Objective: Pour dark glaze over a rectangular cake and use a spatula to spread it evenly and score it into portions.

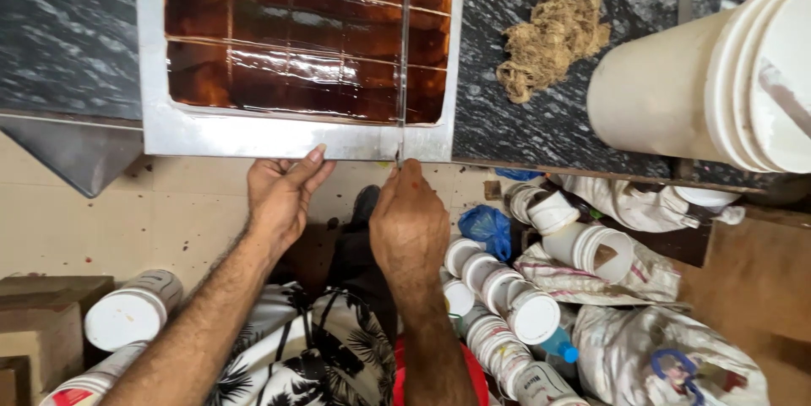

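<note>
We saw a shallow metal tray [296,137] resting on the dark stone worktop [524,119], its near rim hanging over the worktop's edge toward the person. The tray held a glossy brown slab [287,43] scored with straight lines into blocks. The left hand [283,195] pressed against the tray's near rim from below, its grip loose, thumb lying along the metal and fingers curled under. The right hand [410,224] was closed, its grip pinched at the rim where a thin metal blade [404,51] ran across the slab from near to far; we could not tell how the fingers held it. A clump of tan fibre [553,38] lay on the worktop to the right of the tray, beside stacked white buckets [710,85]. Below the worktop, white lidded jars [507,305] and sacks [667,347] crowded the floor.
</note>
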